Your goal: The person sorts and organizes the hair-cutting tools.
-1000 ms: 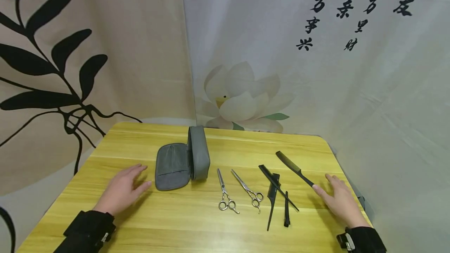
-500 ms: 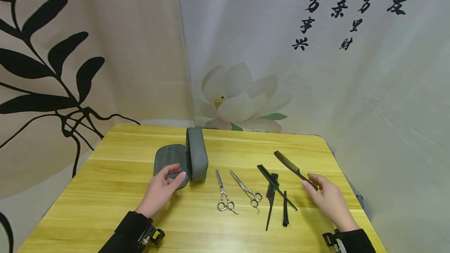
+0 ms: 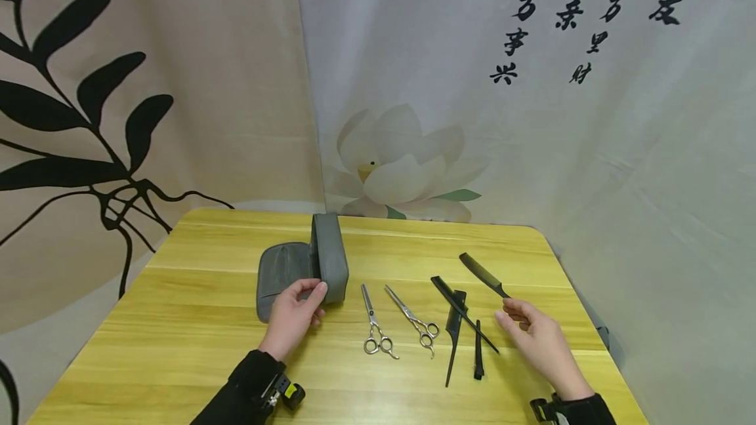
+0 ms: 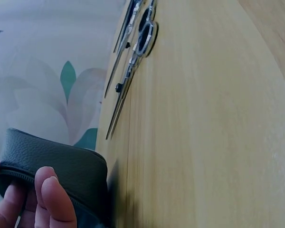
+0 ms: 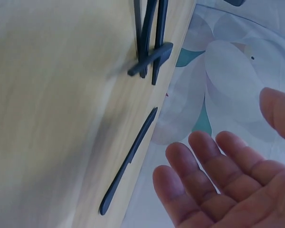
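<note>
My left hand [image 3: 293, 320] is at the front edge of a standing grey zip case [image 3: 336, 258]. In the left wrist view its loosely bent fingers [image 4: 54, 202] overlap the zippered opening, with the thumb apart from them; I cannot tell how firmly they touch. My right hand [image 3: 537, 343] hovers by the handle of a black comb [image 3: 481, 272]; in the right wrist view its fingers are apart from the comb, holding nothing. Between the hands lie two silver scissors, one pair [image 3: 373, 321] left of the other [image 3: 412, 317].
Right of the scissors, a slim black comb [image 3: 444, 288] crosses over a tail comb [image 3: 453, 326]. A black hair clip [image 3: 478, 356] lies beside them. The case's flap [image 3: 277, 267] lies flat on the wooden table [image 3: 207, 267]. Printed curtains [image 3: 236, 84] hang behind.
My left hand has moved right, from bare table over the flap to the case's front edge. My right hand has shifted left along the comb's handle. The tools lie as before.
</note>
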### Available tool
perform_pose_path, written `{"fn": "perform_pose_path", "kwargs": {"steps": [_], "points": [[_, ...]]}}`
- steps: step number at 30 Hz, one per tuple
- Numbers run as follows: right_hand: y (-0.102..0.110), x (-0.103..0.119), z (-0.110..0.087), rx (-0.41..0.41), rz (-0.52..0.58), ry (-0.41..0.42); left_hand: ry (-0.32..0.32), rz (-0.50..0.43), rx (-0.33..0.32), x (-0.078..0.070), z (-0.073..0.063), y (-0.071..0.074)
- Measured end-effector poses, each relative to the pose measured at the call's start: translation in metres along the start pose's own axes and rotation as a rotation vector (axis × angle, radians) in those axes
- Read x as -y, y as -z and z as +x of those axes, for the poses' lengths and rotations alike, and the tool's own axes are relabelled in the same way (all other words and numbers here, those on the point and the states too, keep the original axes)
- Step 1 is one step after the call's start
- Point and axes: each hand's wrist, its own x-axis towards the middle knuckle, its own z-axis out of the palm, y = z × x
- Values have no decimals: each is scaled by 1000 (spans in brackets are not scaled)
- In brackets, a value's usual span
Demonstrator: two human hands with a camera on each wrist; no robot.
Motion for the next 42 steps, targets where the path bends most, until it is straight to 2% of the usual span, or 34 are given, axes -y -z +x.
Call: {"fn": "perform_pose_path", "kwargs": {"steps": [10,22,29,33,39,42], "points": [[-11,1,-1,71,30,-28,-31,-13,-6,4,3,-4],[-18,-1,0,87,27,-29,-55,19,2,1,1,-7],[-21,-2,-1,91,23,-35,-109,73,-5,4,1,-7],[-22,-2,0,91,26,-39,-191,188,-45,5,0,-5],[-23,-2,-1,91,38,-39,-454,440,-143,7,0,-5],[-24,-2,-1,97,48,-40,-548,519,-170,7,-1,-5]]}}
